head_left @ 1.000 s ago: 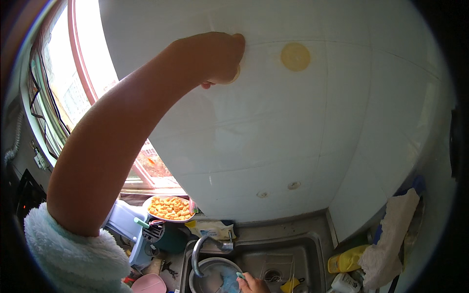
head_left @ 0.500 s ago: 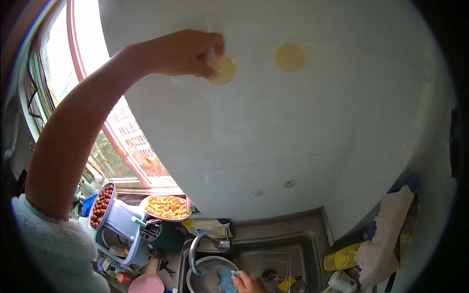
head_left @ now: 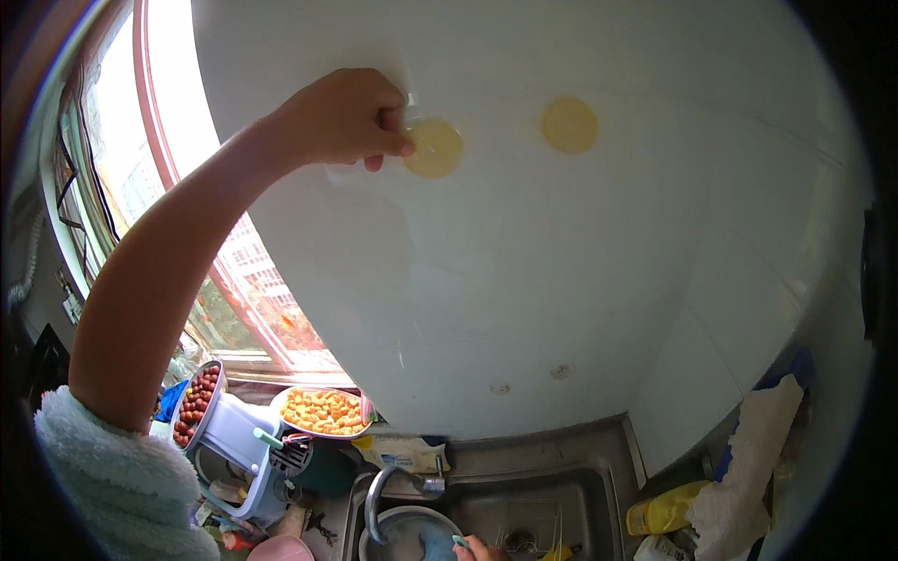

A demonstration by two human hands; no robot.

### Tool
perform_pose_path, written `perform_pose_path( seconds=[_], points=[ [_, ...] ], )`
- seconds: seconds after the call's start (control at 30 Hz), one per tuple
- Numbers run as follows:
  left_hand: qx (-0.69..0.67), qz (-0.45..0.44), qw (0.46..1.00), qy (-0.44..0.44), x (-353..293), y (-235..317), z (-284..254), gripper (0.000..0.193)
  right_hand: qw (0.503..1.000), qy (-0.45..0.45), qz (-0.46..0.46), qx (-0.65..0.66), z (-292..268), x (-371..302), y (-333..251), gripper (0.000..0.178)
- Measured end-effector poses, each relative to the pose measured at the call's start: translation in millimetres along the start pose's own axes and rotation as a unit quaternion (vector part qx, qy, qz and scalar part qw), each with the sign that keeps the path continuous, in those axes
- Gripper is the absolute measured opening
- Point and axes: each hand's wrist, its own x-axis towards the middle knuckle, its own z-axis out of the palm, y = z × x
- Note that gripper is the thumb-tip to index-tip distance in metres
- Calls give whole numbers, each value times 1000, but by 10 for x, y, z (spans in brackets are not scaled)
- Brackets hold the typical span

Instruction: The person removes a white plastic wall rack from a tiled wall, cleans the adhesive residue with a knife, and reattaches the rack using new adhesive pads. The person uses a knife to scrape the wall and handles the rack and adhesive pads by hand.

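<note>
My left hand [head_left: 351, 120] is raised against the white wall [head_left: 505, 243] with its fingers curled in. Its thumb and fingertips pinch the left edge of a round yellowish disc [head_left: 435, 149], which lies flat on the wall. A second round yellowish disc [head_left: 570, 126] sits to its right, apart from the hand. Low in the view, my right hand [head_left: 482, 552] is partly cut off by the lower edge. It grips a small pale green piece [head_left: 460, 541] beside a grey basin [head_left: 407, 510] with a blue cloth [head_left: 436, 542] in it.
The basin stands in a metal sink [head_left: 599, 496] under a curved faucet [head_left: 376, 500]. At left are a bowl of orange snacks [head_left: 323, 411], dark red round fruit [head_left: 196, 402] and a bright window [head_left: 248, 271]. A yellow bottle [head_left: 664, 510] and white cloth [head_left: 748, 458] are at right.
The view has tilted slightly, so the wall and sink sit lower in it. My left fingers have curled tighter and shifted left, uncovering more of the disc. The right hand keeps its grip.
</note>
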Motion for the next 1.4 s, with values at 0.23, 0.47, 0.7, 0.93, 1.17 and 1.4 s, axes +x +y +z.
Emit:
perform_pose_path(
  seconds=[0.23, 0.47, 0.7, 0.93, 1.17, 1.4],
  points=[
    [72, 33, 996, 34, 67, 2, 83, 29, 999, -17, -34, 13, -58, 197, -98, 25],
    [-65, 29, 997, 1, 42, -126, -19, 34, 996, 17, -81, 16, 148, 113, -449, 23],
    [121, 22, 989, 81, 63, 12, 165, 33, 998, 28, -63, 11, -4, -88, -310, 23],
    [95, 19, 995, -12, 119, 7, 6, 40, 998, 19, -63, -22, -133, 81, -477, 23],
    [19, 24, 999, -20, 126, -58, -61, 50, 997, 41, -52, -26, -72, -135, -451, 25],
    [195, 59, 970, 131, 188, 67, 138, 45, 1000, 23, 11, -8, -193, -93, -314, 29]
  ],
)
